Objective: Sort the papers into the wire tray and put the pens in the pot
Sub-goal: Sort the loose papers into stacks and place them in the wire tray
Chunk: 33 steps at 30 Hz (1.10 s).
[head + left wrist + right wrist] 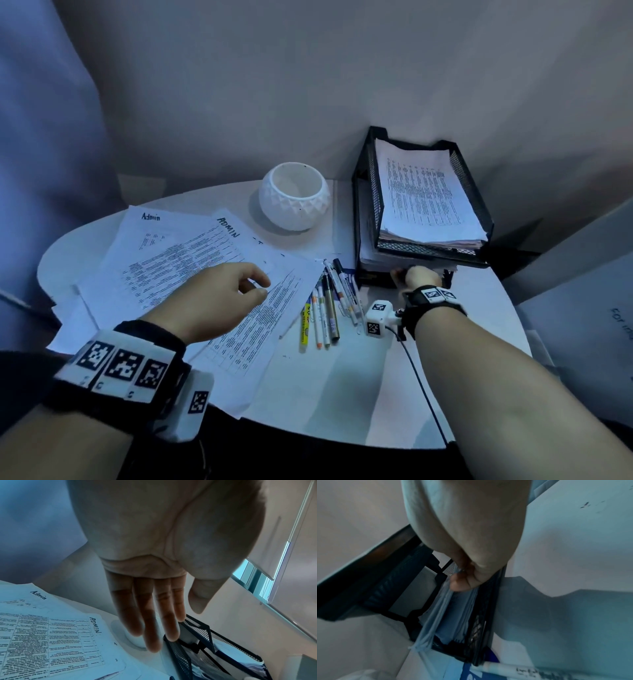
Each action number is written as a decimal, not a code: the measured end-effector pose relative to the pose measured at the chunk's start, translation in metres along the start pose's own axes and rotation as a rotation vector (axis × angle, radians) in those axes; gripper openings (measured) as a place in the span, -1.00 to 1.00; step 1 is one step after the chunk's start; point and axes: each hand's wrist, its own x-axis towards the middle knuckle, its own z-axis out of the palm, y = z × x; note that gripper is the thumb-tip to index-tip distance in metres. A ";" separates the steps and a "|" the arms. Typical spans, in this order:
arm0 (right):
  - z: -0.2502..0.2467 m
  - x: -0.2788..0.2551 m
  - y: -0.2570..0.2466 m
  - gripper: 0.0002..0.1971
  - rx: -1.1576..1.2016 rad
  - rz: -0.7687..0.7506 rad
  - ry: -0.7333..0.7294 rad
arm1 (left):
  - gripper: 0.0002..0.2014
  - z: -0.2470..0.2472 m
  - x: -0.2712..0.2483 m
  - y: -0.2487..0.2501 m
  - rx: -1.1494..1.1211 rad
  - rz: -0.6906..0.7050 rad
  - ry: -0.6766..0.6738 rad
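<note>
My right hand (416, 277) grips papers (436, 615) in the wire tray's (368, 192) lower tier, right of frame. My left hand (219, 294) hovers relaxed over loose sheets (178, 260); pens (329, 301) lie between, pot (294, 195) above.

We have the wire tray (368, 192) at the far right of the desk (342, 394), with a stack of papers (424, 202) in its upper tier. Our right grip (416, 277) sits at the front of the lower tier, against the paper edges there. Just left of that grip lie the pens (329, 305), side by side on the desk. Beyond the pens, left of the tray, stands the pot (294, 197). Our left grip (222, 298) hangs over the loose sheets (178, 260), which spread left of the pens.
</note>
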 end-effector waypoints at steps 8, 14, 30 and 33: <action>0.002 -0.022 -0.005 -0.71 0.557 0.096 -0.087 | -0.85 -0.001 0.000 0.002 0.041 -0.006 -0.024; 0.020 -0.070 0.009 -0.80 0.557 0.061 -0.250 | -0.89 -0.046 -0.003 0.009 -0.034 0.041 0.102; 0.115 -0.183 0.070 -0.89 -0.413 -0.230 -0.445 | -0.76 -0.080 -0.004 -0.018 0.155 0.067 0.095; 0.124 -0.184 0.072 -0.69 -0.339 -0.230 -0.333 | -0.73 -0.085 -0.005 -0.018 0.153 0.090 0.108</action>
